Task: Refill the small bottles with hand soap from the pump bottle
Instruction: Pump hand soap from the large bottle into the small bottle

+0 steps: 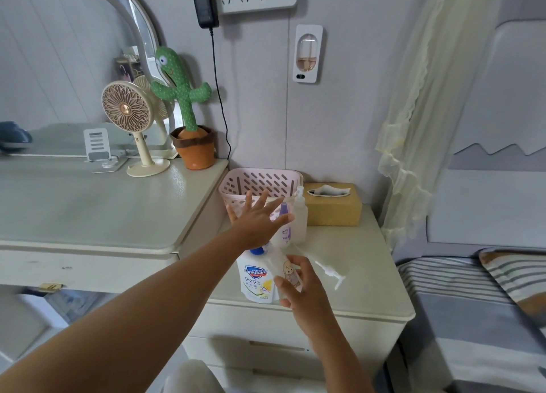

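Clear small bottle in right hand, beside pump bottle

Pump bottle stands upright, clear small bottle tilted seemingly at its spout, 2 more bottles behind.

Purple bottle partly hidden behind left hand

Cream cabinet top. At back left corner, pink basket; beside it along back edge, tissue box. Just before these, clear pump bottle beside purple-capped bottle. Near front edge, Safeguard pump bottle; to its right, loose pump lying flat.
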`<state>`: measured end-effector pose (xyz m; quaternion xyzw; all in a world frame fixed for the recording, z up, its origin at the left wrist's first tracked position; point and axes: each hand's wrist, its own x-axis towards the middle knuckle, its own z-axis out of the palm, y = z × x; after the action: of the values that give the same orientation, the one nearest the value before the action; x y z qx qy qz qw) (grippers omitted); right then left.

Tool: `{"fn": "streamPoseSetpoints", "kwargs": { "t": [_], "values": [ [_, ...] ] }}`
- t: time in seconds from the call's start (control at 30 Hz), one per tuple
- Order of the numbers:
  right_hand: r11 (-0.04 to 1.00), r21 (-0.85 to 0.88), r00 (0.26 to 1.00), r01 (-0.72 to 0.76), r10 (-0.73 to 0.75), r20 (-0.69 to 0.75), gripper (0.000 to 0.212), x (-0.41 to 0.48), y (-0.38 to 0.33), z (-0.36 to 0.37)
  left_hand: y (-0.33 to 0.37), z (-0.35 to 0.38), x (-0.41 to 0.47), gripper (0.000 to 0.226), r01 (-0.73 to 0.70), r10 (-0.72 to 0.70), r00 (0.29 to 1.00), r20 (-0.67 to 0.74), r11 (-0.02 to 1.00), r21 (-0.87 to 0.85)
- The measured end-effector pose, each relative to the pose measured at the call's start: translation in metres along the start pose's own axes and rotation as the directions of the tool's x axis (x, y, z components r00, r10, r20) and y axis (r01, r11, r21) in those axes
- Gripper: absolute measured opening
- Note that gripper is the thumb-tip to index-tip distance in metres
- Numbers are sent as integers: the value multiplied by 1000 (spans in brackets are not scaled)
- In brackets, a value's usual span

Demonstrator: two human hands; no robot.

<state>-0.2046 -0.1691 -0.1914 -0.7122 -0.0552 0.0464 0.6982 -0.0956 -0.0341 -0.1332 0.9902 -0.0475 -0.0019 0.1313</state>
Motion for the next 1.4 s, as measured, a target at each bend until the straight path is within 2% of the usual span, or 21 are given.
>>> {"fn": "streamPoseSetpoints", "kwargs": {
  "t": [0.27, 0.63, 0.77, 0.97, 1.1, 1.27, 1.4],
  "values": [
    [999, 2, 999, 32, -32, 8, 34, 0, -2, -2, 4, -10, -2, 66, -12, 13, 1000, -26, 1000, 20],
    [999, 36, 1000, 11, -11, 15, 35, 0, -3, 2, -1, -6, -3, 64, 32, -32, 999, 23, 999, -15],
    [999, 36, 999, 31, -31, 7, 35, 0, -3, -1, 4, -11, -1, 66, 17, -17, 1000, -8, 1000, -7],
    [998, 51, 1000, 30, -30, 3, 36, 2, 1, -1, 5, -8, -4, 65, 17, -16, 1000, 21, 998, -57],
    [998, 59, 1000, -3, 3, -10, 36, 2, 4, 3, 11, -10, -13, 56, -36, 35, 997, 67, 999, 13],
    [999, 51, 1000, 19, -19, -6, 35, 1, 2, 1, 3, -7, -2, 66, 27, -25, 998, 65, 999, -39],
    [998, 40, 999, 42, -41, -12, 35, 2, 1, -2, 6, -12, -1, 65, 2, -1, 999, 43, 999, -36]
  ]
}}
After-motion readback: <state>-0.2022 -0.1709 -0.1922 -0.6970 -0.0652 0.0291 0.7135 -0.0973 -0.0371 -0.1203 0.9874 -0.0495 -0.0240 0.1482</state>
